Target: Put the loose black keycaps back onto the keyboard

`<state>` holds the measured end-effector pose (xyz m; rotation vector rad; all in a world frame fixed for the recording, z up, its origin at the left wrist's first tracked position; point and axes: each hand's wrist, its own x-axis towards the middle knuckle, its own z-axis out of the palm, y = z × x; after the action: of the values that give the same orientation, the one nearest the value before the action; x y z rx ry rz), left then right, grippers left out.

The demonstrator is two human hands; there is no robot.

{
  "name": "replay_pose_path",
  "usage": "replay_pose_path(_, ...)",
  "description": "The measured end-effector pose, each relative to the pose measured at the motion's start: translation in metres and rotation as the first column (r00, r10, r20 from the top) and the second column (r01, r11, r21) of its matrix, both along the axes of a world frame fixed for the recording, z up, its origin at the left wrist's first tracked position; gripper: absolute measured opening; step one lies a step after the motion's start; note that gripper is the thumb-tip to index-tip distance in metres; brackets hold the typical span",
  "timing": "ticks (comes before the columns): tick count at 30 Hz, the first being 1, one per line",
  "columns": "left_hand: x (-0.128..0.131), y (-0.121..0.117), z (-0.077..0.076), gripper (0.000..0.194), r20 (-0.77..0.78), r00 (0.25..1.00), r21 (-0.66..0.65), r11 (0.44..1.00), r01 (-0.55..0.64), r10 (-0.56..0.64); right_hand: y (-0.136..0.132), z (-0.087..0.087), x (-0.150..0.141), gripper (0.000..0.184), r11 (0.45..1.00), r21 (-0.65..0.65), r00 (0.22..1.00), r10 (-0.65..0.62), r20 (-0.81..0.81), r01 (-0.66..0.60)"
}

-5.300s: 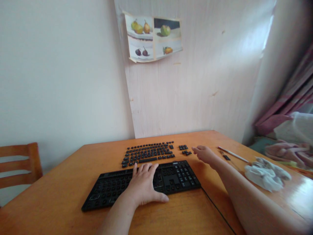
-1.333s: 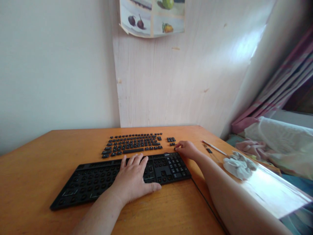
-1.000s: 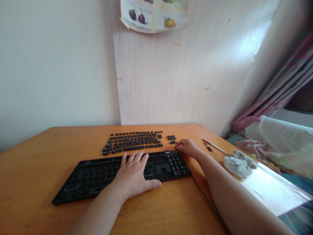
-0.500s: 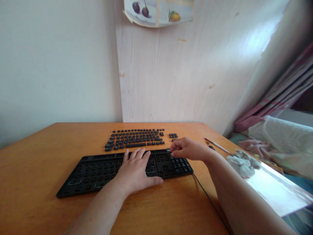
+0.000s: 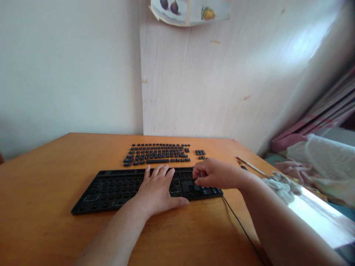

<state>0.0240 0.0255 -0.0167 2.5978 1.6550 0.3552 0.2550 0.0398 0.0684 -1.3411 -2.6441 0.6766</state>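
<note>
A black keyboard (image 5: 112,192) lies slightly slanted on the wooden desk, most of its left and middle part stripped of keycaps. Keycaps still sit in the number pad (image 5: 212,191) at its right end. My left hand (image 5: 156,190) rests flat across the keyboard's middle, fingers spread and thumb out along the near edge. Over the number pad, my right hand (image 5: 213,173) is closed, with thumb and curled fingers brought together. Whatever may be between those fingertips is hidden. Beyond the keyboard, loose black keycaps (image 5: 158,152) lie in rows, among them a long space bar (image 5: 157,161).
A small group of keycaps (image 5: 200,152) lies right of the rows. A cable (image 5: 241,224) runs from the keyboard toward me, under my right forearm. At the desk's right are a thin brush-like stick (image 5: 251,165) and a crumpled grey cloth (image 5: 281,187). A wall stands behind.
My right hand has moved slightly nearer to me, from the number pad's far edge to over its keys. My left hand stays on the keyboard. The camera view has shifted a little.
</note>
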Motion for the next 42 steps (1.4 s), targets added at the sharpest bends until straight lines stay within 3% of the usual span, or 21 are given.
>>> replay_pose_path(6,0.0,-0.001,0.0,0.109,0.004,1.0,-0.009,1.0,-0.003,0.003,-0.001,-0.001,-0.002,0.016,0.999,-0.033,1.0,0.007,-0.016,-0.008)
replay_pose_path(18,-0.001,0.0,0.0,0.11,0.026,1.0,-0.006,1.0,0.012,-0.012,-0.013,-0.048,0.006,0.014,0.996,-0.051,0.979,-0.082,-0.188,0.073)
replay_pose_path(42,0.0,-0.001,0.003,0.11,0.023,1.0,-0.02,1.0,-0.003,0.004,-0.017,-0.053,0.006,0.014,0.999,-0.022,0.988,-0.048,-0.145,0.045)
